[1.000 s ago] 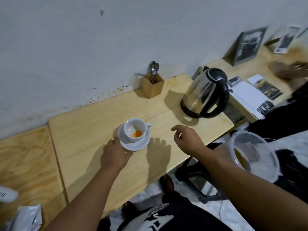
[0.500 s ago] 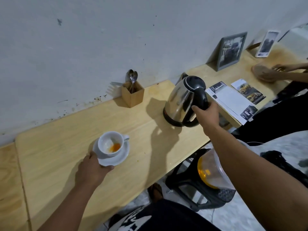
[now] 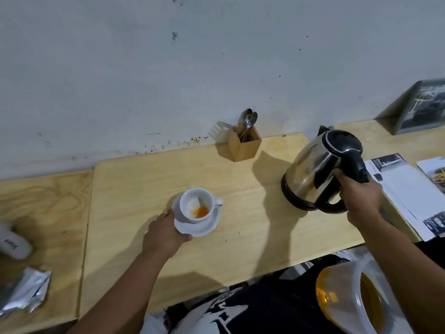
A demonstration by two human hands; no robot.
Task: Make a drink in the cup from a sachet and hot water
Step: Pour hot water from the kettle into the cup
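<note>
Silver sachets (image 3: 22,291) lie crumpled at the near left on the wooden table (image 3: 134,189). Further right, the left hand (image 3: 166,233) grips the rim of a white saucer (image 3: 199,225) carrying the white cup (image 3: 196,205), which has orange powder in its bottom. Behind, against the wall, stands a wooden cutlery box (image 3: 244,147). At the right, the right hand (image 3: 358,195) is closed around the black handle of the steel kettle (image 3: 317,169).
</note>
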